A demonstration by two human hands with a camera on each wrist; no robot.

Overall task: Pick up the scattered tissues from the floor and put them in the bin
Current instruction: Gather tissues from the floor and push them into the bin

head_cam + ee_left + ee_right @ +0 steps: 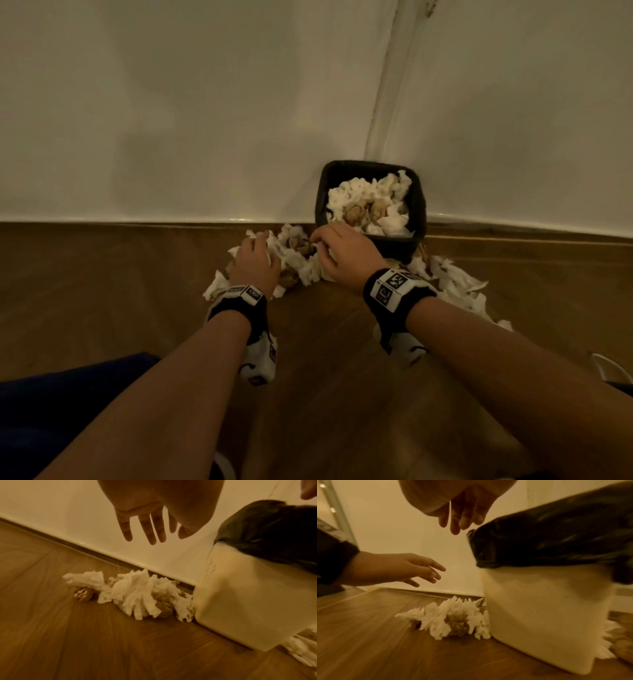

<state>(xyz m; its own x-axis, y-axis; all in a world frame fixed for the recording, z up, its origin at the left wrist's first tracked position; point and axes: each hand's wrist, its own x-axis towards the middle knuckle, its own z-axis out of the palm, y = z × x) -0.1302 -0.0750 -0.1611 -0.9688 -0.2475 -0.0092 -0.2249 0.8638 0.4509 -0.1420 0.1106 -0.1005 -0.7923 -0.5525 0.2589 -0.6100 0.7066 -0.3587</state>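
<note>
A pile of crumpled white and brown tissues (pixel 296 262) lies on the wooden floor against the skirting, just left of the bin (pixel 419 205). The bin is white with a black liner (pixel 556 540) and holds many tissues. My left hand (pixel 255 262) hovers over the pile's left part, fingers straight and spread (pixel 147 530), holding nothing. My right hand (pixel 335 250) hangs over the pile's right part beside the bin's front corner, fingers relaxed (pixel 458 520) and empty. In the wrist views the pile (pixel 137 595) (pixel 453 619) lies well below both hands.
More white tissues (pixel 455 284) trail across the floor to the right of the bin. A white wall (pixel 205 120) and skirting stand right behind the pile and bin. Bare wooden floor (pixel 102 291) stretches to the left. A dark blue trouser leg (pixel 68 411) shows at bottom left.
</note>
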